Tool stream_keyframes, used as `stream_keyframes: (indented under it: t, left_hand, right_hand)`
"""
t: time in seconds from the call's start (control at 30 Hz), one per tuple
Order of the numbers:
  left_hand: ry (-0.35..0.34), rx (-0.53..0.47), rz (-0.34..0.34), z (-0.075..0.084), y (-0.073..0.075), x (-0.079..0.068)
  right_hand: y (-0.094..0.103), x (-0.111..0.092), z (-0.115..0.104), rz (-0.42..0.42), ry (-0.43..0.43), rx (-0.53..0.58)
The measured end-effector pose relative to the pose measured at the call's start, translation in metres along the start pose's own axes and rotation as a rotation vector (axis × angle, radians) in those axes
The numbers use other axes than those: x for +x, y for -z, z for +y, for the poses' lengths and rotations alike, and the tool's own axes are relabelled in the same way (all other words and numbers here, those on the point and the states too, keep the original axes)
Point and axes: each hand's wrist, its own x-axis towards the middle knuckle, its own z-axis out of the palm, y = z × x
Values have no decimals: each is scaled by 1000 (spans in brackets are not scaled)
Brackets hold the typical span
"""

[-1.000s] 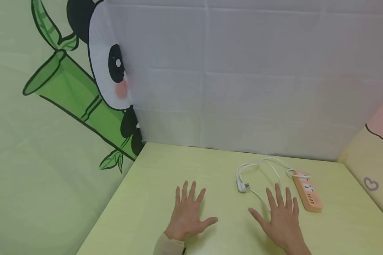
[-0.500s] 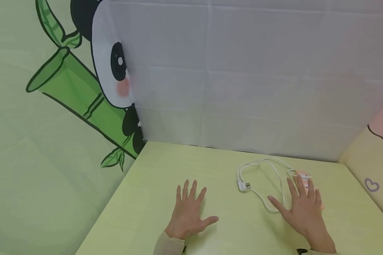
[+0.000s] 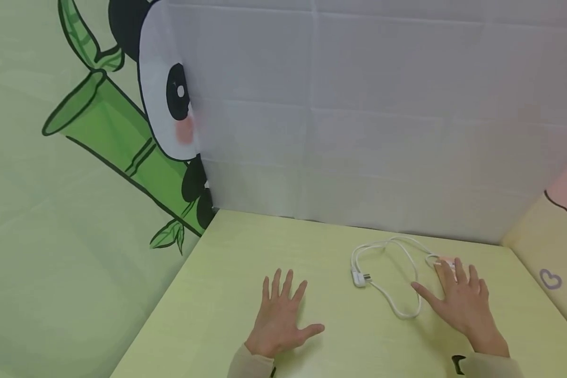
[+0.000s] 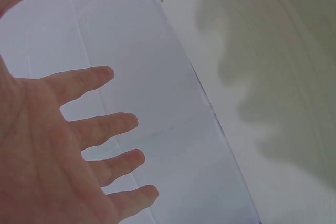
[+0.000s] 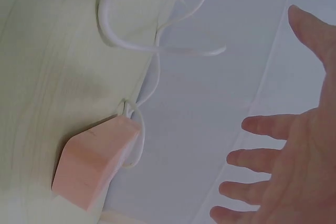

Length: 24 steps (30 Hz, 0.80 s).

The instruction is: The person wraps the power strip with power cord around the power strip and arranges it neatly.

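An orange power strip point(image 5: 86, 166) lies at the right of the table, largely covered by my right hand point(image 3: 468, 307) in the head view. That hand hovers above the strip with its fingers spread, and the right wrist view shows a gap between them. From the strip a white cord point(image 3: 399, 312) loops leftward to a white plug point(image 3: 359, 278), whose prongs point right. My left hand point(image 3: 280, 320) is held over the table left of the plug, fingers and thumb spread, holding nothing. In the left wrist view its palm point(image 4: 47, 145) faces the camera.
The pale yellow table point(image 3: 245, 252) ends at a grey-white sheet point(image 3: 359, 131) hung along its back. On the left hangs a green cloth point(image 3: 52, 220) printed with a panda and bamboo. A yellow and pink cloth point(image 3: 555, 239) borders the right side.
My right hand has moved right, from beside the cord to above the power strip, covering most of it. The left hand has stayed nearly still.
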Motion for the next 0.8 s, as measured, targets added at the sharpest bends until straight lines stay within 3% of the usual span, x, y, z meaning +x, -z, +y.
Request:
stream_keyframes:
  t: [0.3, 0.8]
  left_hand:
    - [5, 8, 16, 1, 0, 1]
    - [15, 31, -5, 5, 1, 4]
  right_hand:
    - [6, 23, 26, -230, -65, -79]
    - [-14, 42, 68, -394, -114, -81]
